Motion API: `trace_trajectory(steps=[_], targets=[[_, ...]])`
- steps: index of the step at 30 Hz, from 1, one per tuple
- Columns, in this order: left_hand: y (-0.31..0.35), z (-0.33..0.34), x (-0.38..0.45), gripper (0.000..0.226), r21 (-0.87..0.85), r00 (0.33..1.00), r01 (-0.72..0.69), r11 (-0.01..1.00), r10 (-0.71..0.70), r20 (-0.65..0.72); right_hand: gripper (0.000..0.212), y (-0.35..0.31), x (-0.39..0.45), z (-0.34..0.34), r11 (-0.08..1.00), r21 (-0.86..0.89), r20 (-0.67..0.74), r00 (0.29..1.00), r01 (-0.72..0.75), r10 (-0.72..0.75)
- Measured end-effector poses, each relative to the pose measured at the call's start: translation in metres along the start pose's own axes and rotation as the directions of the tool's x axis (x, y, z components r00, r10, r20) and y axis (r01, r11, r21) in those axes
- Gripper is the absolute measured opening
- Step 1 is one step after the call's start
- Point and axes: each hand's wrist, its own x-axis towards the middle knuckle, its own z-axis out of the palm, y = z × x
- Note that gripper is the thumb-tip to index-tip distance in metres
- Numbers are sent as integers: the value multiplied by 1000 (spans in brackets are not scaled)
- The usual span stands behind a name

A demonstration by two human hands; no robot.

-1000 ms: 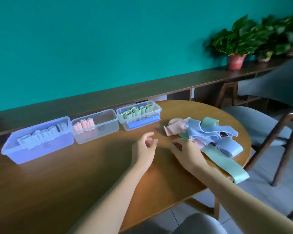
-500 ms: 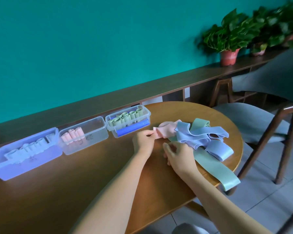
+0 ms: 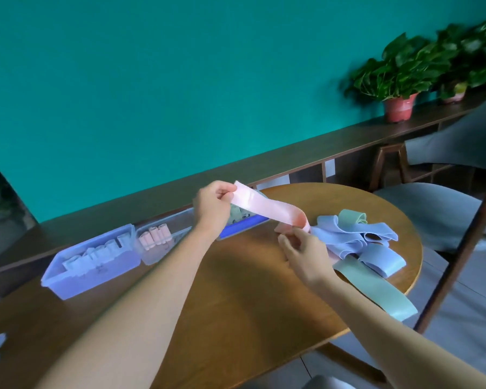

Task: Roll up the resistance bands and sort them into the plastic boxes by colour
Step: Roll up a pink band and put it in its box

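We are looking at a round wooden table [image 3: 236,299], a grey chair [image 3: 443,209] beside it, and potted plants [image 3: 399,77] sitting on a long shelf [image 3: 180,192].

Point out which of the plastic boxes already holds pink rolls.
The middle box, clear-walled, between the blue box and the box behind the left hand. Its rolls are pink; the blue box's look pale.

Soft daylight, motion blur, wide-angle distortion
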Motion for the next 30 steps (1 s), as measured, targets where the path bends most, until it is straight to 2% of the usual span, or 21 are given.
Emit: trace_trajectory(steps=[7,13,17,20,25,30], targets=[[33,-75,2,32,4,988,-152,988,152,-25,13,-77,19,0,970,-56,-30,971,236,-238],[55,-142,-24,30,-36,971,-239,970,238,-9,37,-161,15,9,912,29,110,905,409,-410],[66,-189,-48,28,-60,964,-266,962,265,-25,41,-204,-5,18,894,227,245,865,388,-437],[77,-223,-70,27,-78,960,-280,957,277,-51,23,-228,-26,25,863,334,298,827,378,-477],[87,-271,-113,19,-83,962,-268,960,262,-83,17,-253,-61,37,839,436,359,793,325,-493],[54,-291,-144,17,-98,982,-183,978,177,-71,18,-246,-84,59,866,450,472,765,220,-439]])
